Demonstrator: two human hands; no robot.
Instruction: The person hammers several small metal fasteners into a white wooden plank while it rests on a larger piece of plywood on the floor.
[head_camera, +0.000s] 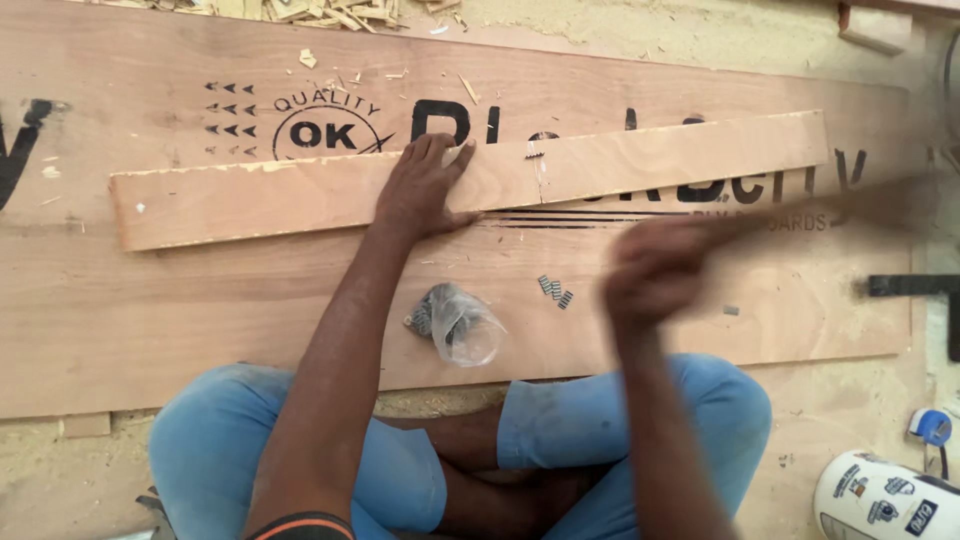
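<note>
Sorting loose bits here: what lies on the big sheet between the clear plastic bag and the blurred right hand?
In the head view, a few small dark staple strips lie on the plywood sheet between the plastic bag and the right hand.

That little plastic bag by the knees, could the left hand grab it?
Probably yes. The plastic bag lies uncovered just below the left hand, which only presses on the wooden strip; nothing sits between them.

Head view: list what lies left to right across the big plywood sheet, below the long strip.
Clear crumpled plastic bag of small metal pieces → small grey strips of staples → blurred right hand → single small grey staple piece → dark metal tool at the sheet's right edge.
</note>
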